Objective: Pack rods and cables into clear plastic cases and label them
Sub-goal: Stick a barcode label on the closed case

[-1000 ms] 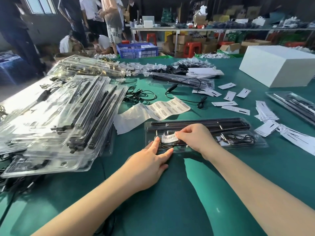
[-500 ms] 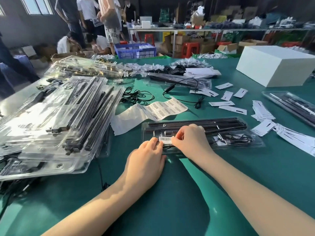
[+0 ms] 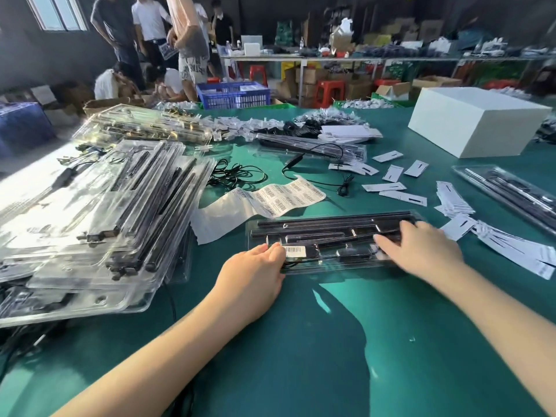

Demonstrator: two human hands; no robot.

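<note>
Clear plastic case holding black rods, barcode label on lid

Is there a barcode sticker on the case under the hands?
Yes, a white barcode sticker sits on the clear case beside the left hand.

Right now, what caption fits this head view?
Both hands, left and right, rest on a clear plastic case of black rods bearing a barcode label, on a green table.
</note>
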